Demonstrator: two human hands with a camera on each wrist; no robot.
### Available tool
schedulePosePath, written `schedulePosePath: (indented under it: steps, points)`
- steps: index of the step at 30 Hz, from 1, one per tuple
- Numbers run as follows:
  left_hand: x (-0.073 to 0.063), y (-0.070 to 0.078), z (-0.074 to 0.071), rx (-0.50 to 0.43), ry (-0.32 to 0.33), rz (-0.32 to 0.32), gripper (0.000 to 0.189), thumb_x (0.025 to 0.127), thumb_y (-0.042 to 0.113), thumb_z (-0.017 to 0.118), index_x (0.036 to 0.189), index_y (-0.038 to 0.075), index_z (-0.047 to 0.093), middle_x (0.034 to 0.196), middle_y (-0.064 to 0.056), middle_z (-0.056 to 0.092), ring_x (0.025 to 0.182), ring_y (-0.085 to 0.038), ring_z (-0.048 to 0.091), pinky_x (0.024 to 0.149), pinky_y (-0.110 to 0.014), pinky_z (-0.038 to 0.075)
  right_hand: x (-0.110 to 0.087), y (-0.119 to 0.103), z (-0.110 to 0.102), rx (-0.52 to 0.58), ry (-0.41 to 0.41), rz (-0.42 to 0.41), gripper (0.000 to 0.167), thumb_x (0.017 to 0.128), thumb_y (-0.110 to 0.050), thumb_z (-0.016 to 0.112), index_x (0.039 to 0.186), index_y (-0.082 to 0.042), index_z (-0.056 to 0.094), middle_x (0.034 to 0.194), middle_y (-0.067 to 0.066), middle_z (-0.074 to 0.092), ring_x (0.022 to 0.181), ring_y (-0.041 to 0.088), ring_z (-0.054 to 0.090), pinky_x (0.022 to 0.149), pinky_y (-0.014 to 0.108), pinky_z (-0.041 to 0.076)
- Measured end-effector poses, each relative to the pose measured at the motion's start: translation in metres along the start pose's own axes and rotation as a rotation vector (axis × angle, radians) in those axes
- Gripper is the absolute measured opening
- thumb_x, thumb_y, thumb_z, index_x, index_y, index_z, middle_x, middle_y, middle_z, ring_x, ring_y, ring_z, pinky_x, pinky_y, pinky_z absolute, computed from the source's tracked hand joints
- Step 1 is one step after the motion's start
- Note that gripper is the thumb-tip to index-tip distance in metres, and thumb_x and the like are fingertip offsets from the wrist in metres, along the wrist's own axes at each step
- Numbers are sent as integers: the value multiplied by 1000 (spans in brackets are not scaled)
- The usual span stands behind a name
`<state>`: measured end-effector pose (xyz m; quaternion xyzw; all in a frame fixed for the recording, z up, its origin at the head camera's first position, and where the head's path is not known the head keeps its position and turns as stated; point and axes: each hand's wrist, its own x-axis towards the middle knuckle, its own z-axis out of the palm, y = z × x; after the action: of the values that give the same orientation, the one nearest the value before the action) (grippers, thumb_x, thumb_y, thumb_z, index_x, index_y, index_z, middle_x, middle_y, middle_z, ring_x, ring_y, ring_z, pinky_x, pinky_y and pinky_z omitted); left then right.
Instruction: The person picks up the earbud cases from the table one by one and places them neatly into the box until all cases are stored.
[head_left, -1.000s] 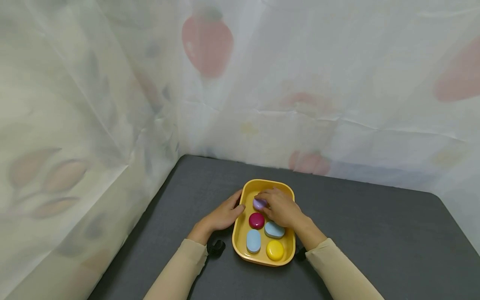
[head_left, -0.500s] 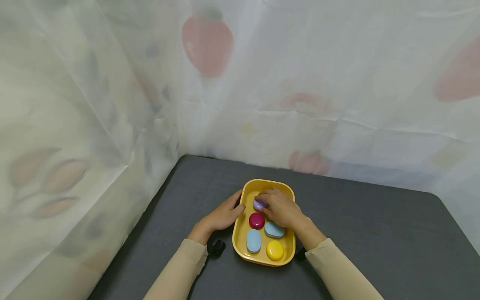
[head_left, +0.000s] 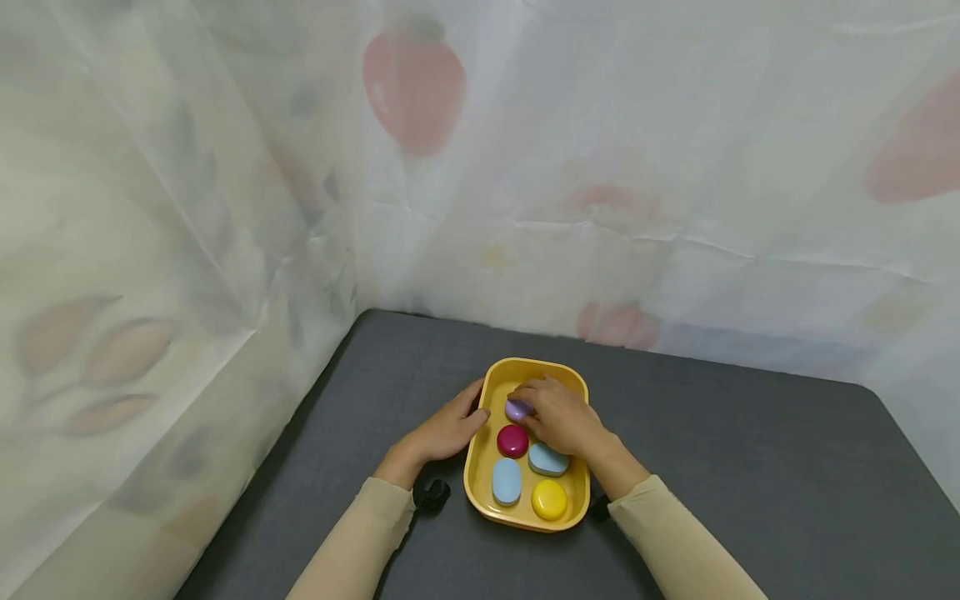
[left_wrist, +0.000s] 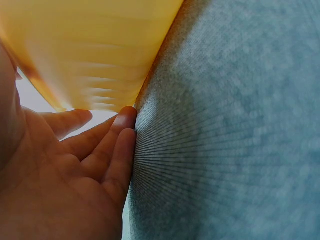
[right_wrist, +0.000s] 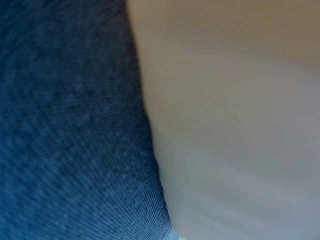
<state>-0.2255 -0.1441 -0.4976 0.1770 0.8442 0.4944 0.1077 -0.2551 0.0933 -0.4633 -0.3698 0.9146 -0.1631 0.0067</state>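
A yellow tray with rounded corners lies on the dark table. My left hand holds its left side, thumb over the rim and fingers along the outer wall; the left wrist view shows those fingers against the tray wall. Inside the tray, my right hand pinches a glossy purple round piece near the far end, partly hidden by the fingers. A crimson round piece is just nearer. Two light-blue oblong pieces, one left and one right, and a yellow round piece fill the near half.
The grey-black tabletop extends right and left of the tray. White printed cloth hangs behind and at the left. Black wrist gear sits at the left wrist. A pale blurred surface fills much of the right wrist view.
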Motion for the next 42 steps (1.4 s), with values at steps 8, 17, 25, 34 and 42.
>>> schedulePosePath:
  steps: [8,17,25,34,42]
  points:
    - [0,0,0,1,-3,5,60,111,22,44,166,17,22,167,-7,33,148,-26,40,120,-51,35,0,-1,1,-9,7,2,34,96,-20,75,129,-14,73,130,2,71,130,27,61,124,50,31]
    - [0,0,0,-5,-4,-6,59,111,23,44,166,19,23,167,-7,33,148,-25,41,120,-51,35,2,0,4,-18,7,0,33,96,-19,75,128,-14,73,129,2,72,128,27,61,124,50,32]
    - [1,1,0,-24,-6,14,59,111,20,43,166,18,23,167,-8,33,147,-27,42,119,-54,34,3,0,4,-26,-5,7,33,96,-20,74,129,-14,73,129,2,71,129,26,61,124,49,32]
    - [-1,0,0,-23,-10,14,59,111,21,44,166,18,23,167,-8,33,147,-27,41,120,-53,34,2,-2,3,-35,-13,9,34,96,-20,75,130,-14,73,130,2,71,129,26,61,125,49,30]
    - [0,1,-1,-15,-20,11,59,111,22,42,166,17,22,166,-10,35,142,-26,47,116,-51,39,2,-2,2,-28,-6,5,36,95,-21,77,129,-12,73,133,6,70,127,27,61,119,48,39]
